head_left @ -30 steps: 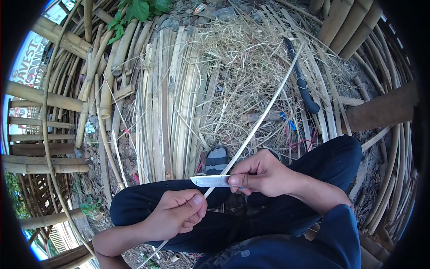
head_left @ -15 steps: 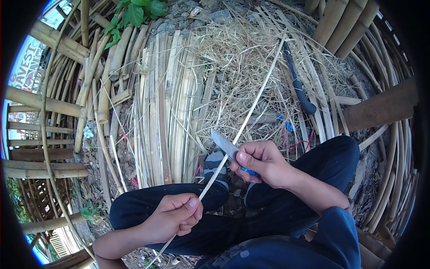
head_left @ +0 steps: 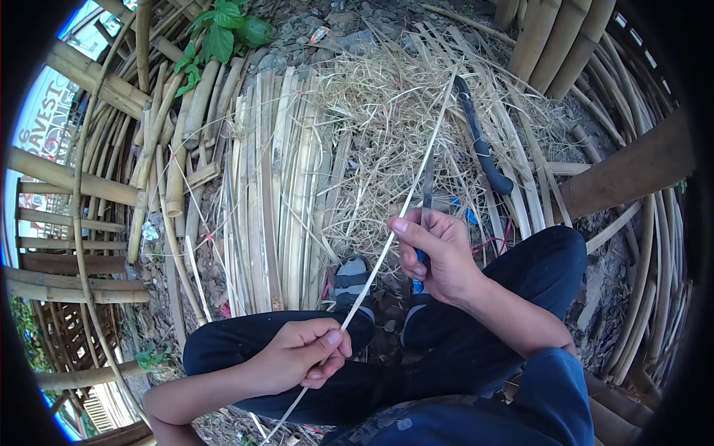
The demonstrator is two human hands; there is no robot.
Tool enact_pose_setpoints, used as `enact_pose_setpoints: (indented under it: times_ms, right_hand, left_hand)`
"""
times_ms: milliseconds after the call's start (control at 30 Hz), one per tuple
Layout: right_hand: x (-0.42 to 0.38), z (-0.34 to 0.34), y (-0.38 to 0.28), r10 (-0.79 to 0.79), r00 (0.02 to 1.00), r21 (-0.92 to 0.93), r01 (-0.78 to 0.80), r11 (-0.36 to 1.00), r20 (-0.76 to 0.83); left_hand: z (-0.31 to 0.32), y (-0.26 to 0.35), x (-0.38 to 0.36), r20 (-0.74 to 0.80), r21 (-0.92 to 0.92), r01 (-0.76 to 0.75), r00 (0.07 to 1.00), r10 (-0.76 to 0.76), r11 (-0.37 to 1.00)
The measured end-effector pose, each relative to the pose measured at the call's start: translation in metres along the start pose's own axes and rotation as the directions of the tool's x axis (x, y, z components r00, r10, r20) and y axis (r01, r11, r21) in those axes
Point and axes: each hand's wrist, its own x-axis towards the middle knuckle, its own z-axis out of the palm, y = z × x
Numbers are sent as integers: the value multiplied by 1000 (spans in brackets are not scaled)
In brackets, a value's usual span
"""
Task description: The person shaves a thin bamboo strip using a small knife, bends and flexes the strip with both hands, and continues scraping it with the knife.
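Observation:
A long, thin bamboo strip (head_left: 425, 160) runs slantwise from near my left knee up over the shavings. My left hand (head_left: 306, 354) is closed around its lower part, and the tail end sticks out below the fist. In my right hand (head_left: 440, 254) is a knife (head_left: 428, 182) with a blue handle, mostly hidden by the fingers. Its blade points away from me, edge-on and just right of the strip. The right thumb and forefinger also touch the strip near its middle.
Curly bamboo shavings (head_left: 372, 97) cover the ground ahead. Split bamboo slats (head_left: 279, 201) lie at the left. A dark tool with a curved handle (head_left: 487, 152) rests at the right. Bamboo poles (head_left: 625, 167) and rails surround me; a leafy plant (head_left: 227, 30) grows at far left.
The knife has turned from pointing left across the strip to pointing forward beside it. My right thumb and forefinger have come onto the strip. My left hand has shifted slightly right.

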Motion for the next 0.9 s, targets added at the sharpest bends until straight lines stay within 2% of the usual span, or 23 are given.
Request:
enact_pose_setpoints:
  times_ms: [33, 100, 167, 233, 367, 400, 433, 500, 533, 567, 600, 633, 700, 733, 767, 833, 900]
  right_hand:
    - [-1, -2, -2, 6, 1000, 46, -7, 999, 12]
    - [-6, -1, -2, -23, 999, 19, 22, 1000, 32]
    - [-9, -1, -1, -48, 997, -13, 49, 999, 60]
    - [-10, -1, 0, -51, 997, 3, 51, 999, 55]
    - [-20, 4, 0, -6, 997, -51, 10, 999, 83]
    - [-22, 0, 6, 45, 985, -248, -2, 969, 164]
    - [-25, 0, 10, 53, 984, -246, -10, 969, 169]
    - [-29, 4, 14, 148, 926, -508, 54, 860, 348]
    - [-28, 4, 19, 52, 923, -636, 220, 740, 380]
    - [-29, 4, 21, 55, 925, -636, 214, 742, 376]
    - [-32, 4, 22, -39, 912, -750, 359, 555, 408]
    - [-33, 5, 23, -117, 881, -820, 471, 326, 459]
    - [-33, 6, 28, -160, 868, -804, 496, 327, 471]
    - [-34, 6, 27, -127, 858, -807, 511, 297, 497]
    - [-35, 6, 27, -93, 847, -807, 528, 265, 524]
    - [-32, 3, 30, -110, 843, -808, 536, 244, 527]
    - [-29, 1, 33, -127, 834, -804, 552, 220, 537]
  left_hand:
    - [3, 1, 4, -2, -15, -34, 999, 34, 999]
    - [7, 2, 12, -4, -37, -68, 998, 68, 997]
    - [6, 5, 24, 3, -166, -136, 990, 138, 977]
    - [7, 9, 30, 22, -191, -148, 988, 155, 970]
    - [6, 12, 39, -51, -88, -278, 960, 274, 957]
    - [5, 11, 40, -74, -44, -321, 945, 317, 946]
    - [6, 10, 40, -83, -49, -319, 946, 315, 946]
    - [8, 9, 39, -124, 85, -332, 932, 340, 940]
    - [9, 8, 37, -126, 82, -326, 934, 335, 942]
    - [10, 5, 35, -171, 172, -314, 924, 342, 934]
    - [11, 1, 35, -212, 258, -297, 911, 354, 919]
    - [11, -4, 35, -211, 252, -295, 913, 350, 922]
    - [9, -15, 37, -196, 477, -394, 824, 532, 786]
    - [11, -20, 39, -211, 465, -437, 790, 576, 770]
    - [11, -21, 38, -211, 462, -434, 793, 572, 773]
    - [14, -18, 34, -179, 606, -400, 774, 608, 688]
    - [14, -18, 33, -169, 619, -408, 765, 622, 671]
